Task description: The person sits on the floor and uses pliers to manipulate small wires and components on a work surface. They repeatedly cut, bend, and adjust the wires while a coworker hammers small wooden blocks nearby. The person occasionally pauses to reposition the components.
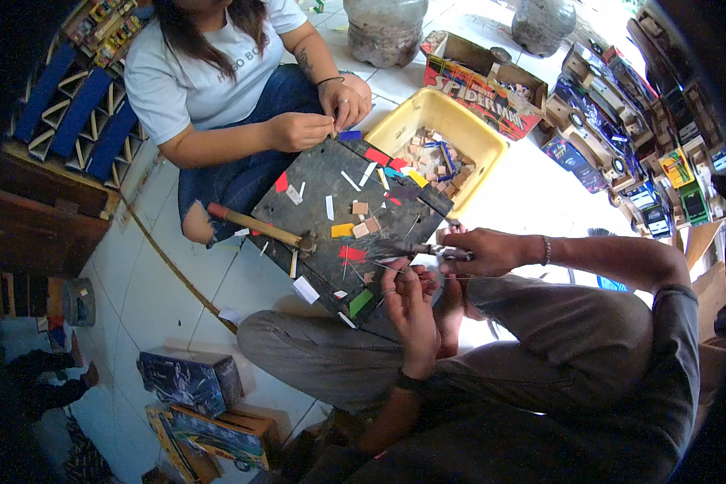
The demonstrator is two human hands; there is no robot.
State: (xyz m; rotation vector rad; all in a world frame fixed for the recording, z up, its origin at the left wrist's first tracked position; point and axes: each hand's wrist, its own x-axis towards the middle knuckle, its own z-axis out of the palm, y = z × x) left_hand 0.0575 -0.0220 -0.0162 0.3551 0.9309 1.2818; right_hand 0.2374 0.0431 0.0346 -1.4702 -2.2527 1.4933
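The right hand [488,252] grips pliers [427,250] above the black work board's [323,173] near edge; left hand [407,302] fingers pinch a thin wire [468,277], holding it steady beside the pliers.

Small parts getting lost in the clutter

The thin wire is running too fine to follow between the left hand [411,310] and right hand [484,252]; the pliers [436,252] are disappearing into the right palm, tips blurring. The co-worker's hands [323,117] are hiding whatever they are pinching, and the upper edge is cutting off two big jars [385,28].
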